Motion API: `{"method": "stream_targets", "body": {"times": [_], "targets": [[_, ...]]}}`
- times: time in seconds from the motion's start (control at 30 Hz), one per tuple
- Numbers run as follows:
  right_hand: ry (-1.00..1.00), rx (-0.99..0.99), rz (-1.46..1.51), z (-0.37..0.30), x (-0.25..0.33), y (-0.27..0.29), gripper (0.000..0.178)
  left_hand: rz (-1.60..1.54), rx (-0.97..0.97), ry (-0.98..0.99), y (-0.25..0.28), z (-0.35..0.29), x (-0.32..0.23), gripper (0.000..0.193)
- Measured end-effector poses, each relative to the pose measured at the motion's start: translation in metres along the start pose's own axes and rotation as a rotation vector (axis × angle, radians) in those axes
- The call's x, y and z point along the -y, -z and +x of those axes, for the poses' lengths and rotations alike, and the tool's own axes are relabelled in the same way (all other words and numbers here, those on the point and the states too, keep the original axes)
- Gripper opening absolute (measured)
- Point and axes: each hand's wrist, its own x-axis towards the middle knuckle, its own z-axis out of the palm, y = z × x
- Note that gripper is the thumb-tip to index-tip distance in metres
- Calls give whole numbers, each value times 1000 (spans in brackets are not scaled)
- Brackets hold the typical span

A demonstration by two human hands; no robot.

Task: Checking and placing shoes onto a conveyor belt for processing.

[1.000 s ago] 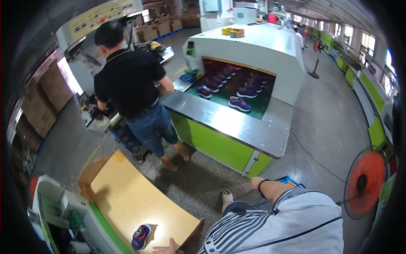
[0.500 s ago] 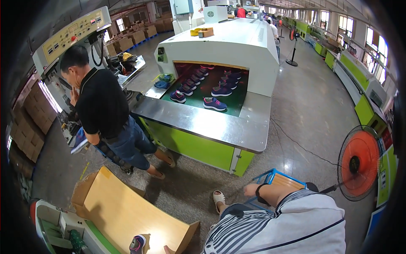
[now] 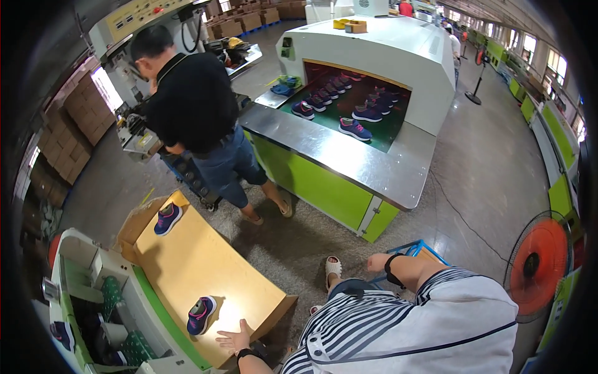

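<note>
My left hand (image 3: 234, 340), a dark band on its wrist, is open with fingers spread over the near edge of a light wooden tabletop (image 3: 215, 262). It holds nothing. Just beside it, apart from the fingers, sits a navy sneaker with pink trim (image 3: 200, 315). A second navy and pink sneaker (image 3: 167, 219) sits at the table's far left end. My right hand (image 3: 377, 262), with a black wristband, is by my right side near a blue-framed stool (image 3: 418, 248). Its fingers are too small and hidden to read.
A white and green conveyor machine (image 3: 374, 47) carries rows of sneakers (image 3: 355, 128). A co-worker in a black shirt (image 3: 196, 103) stands at another machine on the left. A green-edged machine (image 3: 165, 318) borders the table. An orange fan (image 3: 537, 265) stands at right.
My left hand has come further into view, fingers spread near the closer sneaker. A second sneaker now sits on the table's far end. The co-worker's body has turned and bent slightly; my view has shifted.
</note>
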Motion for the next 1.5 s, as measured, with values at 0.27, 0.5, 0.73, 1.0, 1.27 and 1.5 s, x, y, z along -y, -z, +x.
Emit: {"method": "stream_targets", "body": {"times": [0.27,0.5,0.73,1.0,1.27,1.5], "targets": [[-118,-80,153,1,-6,2,38,17,-24,-28,-3,-2,-1,131],[83,-225,145,13,-9,-17,33,10,8,-91,17,-16,-3,135],[-39,-134,163,30,-38,-22,38,-64,55,-31,10,-16,1,135],[90,58,-78,65,-27,2,34,-83,54,-105,16,-15,-4,131],[409,-317,-153,180,236,136,36,-224,131,-96,16,-11,3,135],[962,-726,-185,327,562,248,71,-222,126,-53,19,-18,7,137]]}}
